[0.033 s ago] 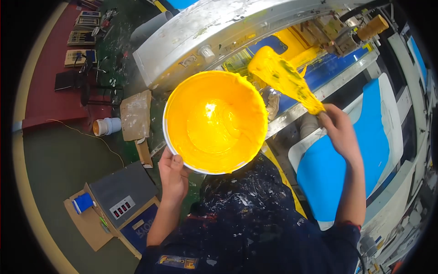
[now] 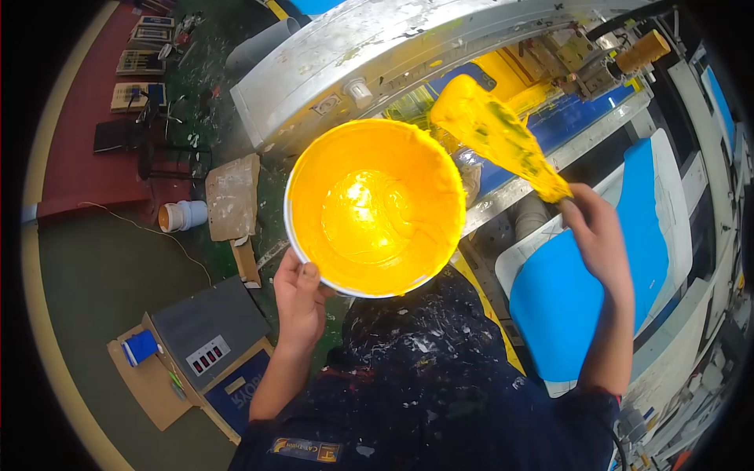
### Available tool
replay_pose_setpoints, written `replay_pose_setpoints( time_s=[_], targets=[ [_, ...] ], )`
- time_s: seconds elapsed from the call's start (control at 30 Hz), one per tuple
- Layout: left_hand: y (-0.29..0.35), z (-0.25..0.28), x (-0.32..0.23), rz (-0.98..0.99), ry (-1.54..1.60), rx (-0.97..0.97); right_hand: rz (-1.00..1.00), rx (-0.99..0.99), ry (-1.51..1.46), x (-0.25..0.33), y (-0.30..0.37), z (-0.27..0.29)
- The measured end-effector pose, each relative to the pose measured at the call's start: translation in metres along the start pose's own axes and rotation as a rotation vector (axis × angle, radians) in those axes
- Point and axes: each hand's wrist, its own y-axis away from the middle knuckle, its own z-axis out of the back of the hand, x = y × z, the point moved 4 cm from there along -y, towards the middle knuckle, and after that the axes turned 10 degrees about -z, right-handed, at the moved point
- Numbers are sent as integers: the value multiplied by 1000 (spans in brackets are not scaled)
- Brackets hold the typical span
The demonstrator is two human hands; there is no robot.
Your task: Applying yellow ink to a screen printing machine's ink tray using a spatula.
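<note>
My left hand [image 2: 300, 302] grips the lower left rim of a white bucket [image 2: 318, 184], thumb over the edge. Thick, glossy yellow paint coats the bucket's inner wall and floor, and some is smeared on the rim. The bucket tilts so that its mouth faces me. To its right my right hand [image 2: 603, 239] is closed round the end of a broad spatula [image 2: 503, 141] that is thickly covered in the same paint. Its wide end is up near the bucket's upper right rim, apart from it. Darker patches show through the paint on the blade.
Beyond the bucket stands a metal machine [image 2: 314, 86] with a yellow-smeared blue bed [image 2: 577, 122]. A blue-and-white panel [image 2: 558, 298] lies at the right. On the left are a grey box [image 2: 208, 314] with small displays, a flattened cardboard piece [image 2: 233, 196] and a white pail [image 2: 188, 215].
The bucket has shifted very slightly to the right. My right hand and the spatula's handle end have moved a little right and down.
</note>
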Motion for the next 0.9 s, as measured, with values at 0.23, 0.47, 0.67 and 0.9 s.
replay_pose_setpoints(
  time_s=[0.23,0.47,0.67,0.9],
  targets=[
    [-16,-27,0,124,12,38,240,-191,403,78,58,31],
    [-19,-26,2,73,50,-48,398,-223,612,8,36,32],
    [-14,-8,10,45,105,-104,356,-337,556,-46,15,50],
    [-12,53,42,6,-30,-116,247,-288,448,-54,-35,-10]
  ],
)
